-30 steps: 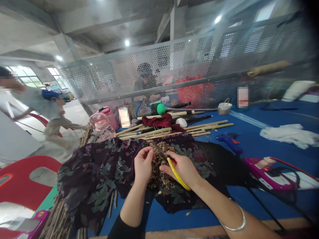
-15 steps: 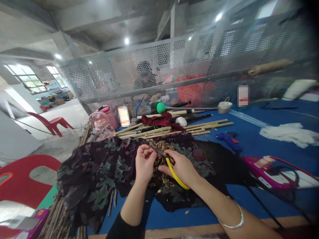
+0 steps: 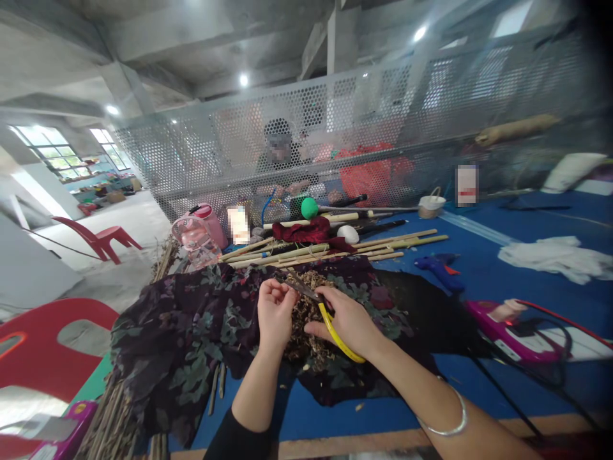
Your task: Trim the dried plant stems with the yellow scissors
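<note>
My right hand point(image 3: 345, 319) grips a pair of scissors point(image 3: 338, 337) with yellow handles, the dark blades pointing up and left toward my other hand. In the current view the blades look slightly parted. Close by their tips, my left hand point(image 3: 276, 314) is closed in a pinch; whatever its fingertips hold is too small to make out. Under and between both hands lies a heap of dry brown plant bits point(image 3: 311, 348). That heap rests on a dark floral cloth point(image 3: 205, 319) spread over the blue table.
Behind the cloth lie bamboo sticks point(image 3: 407, 241), a dark red cloth point(image 3: 301, 230) and a green ball point(image 3: 309, 207). To the right are a blue glue gun point(image 3: 438, 268), a magenta power strip point(image 3: 507, 335) with cords and white gloves point(image 3: 558, 259). A perforated metal screen point(image 3: 215, 153) stands behind; a person sits beyond it.
My left hand has shifted slightly left. The scissor blades appear more spread than before, while my right hand stays almost in place.
</note>
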`<state>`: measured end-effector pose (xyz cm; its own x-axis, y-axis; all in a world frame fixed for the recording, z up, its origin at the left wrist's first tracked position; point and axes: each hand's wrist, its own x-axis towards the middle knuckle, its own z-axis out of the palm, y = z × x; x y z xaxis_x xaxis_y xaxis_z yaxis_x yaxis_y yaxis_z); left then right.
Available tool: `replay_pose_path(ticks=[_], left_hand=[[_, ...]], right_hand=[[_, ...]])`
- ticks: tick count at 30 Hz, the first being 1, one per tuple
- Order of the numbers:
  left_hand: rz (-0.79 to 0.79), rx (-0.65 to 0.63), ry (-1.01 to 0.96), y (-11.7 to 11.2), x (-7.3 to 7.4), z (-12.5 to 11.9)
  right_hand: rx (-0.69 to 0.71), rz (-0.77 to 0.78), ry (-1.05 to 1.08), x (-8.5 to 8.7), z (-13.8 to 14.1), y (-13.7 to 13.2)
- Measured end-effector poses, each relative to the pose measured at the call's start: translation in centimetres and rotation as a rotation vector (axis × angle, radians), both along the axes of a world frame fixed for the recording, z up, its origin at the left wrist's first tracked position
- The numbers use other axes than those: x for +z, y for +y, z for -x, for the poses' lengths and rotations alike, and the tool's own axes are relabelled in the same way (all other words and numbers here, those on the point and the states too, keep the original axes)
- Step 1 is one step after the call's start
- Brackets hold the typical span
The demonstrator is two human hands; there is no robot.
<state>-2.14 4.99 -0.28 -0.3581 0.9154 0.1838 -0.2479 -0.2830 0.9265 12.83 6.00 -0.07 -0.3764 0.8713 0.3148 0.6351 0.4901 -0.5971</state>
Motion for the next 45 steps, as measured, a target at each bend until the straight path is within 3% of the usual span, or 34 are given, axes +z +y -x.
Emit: replay_pose_path(ticks=[11,16,19,22,24,29,33,36,42,45], left_hand=[[0.034,-0.043,0.055,0.0,0.1,0.0],[0.11,0.077,0.354,0.8,-0.7,2.8],[0.236,0.068,0.553,1.1,-1.2,5.5],[0.343,0.155,0.666,0.9,-1.2,7.4],[0.42,0.172,0.737,0.4,-1.0,8.0],[0.474,0.013,0.828,-0.2,-1.4,8.0],[0.47,0.043,0.947,0.0,-2.4,8.1],[0.483,0.011,0.918,0.2,-2.6,8.3],[0.423,-0.023,0.53,1.1,-2.3,7.9],[0.361,0.001,0.507,1.6,-2.5,7.6]], right_hand=[[-0.043,-0.04,-0.069,0.0,-0.2,0.2],[-0.029,-0.02,-0.087,-0.3,-0.4,0.7],[-0.006,-0.012,-0.031,-0.8,-0.8,1.4],[0.024,0.002,-0.002,-1.1,-1.2,2.0],[0.034,0.007,-0.017,-1.4,-1.3,2.4],[0.01,-0.015,-0.025,-2.0,-1.1,2.7],[-0.001,-0.036,-0.003,-2.1,-0.9,2.6],[0.006,-0.037,-0.029,-2.0,-0.8,2.3],[0.018,-0.019,-0.064,-2.1,-0.5,2.1],[0.032,-0.019,-0.062,-2.3,-0.5,2.1]])
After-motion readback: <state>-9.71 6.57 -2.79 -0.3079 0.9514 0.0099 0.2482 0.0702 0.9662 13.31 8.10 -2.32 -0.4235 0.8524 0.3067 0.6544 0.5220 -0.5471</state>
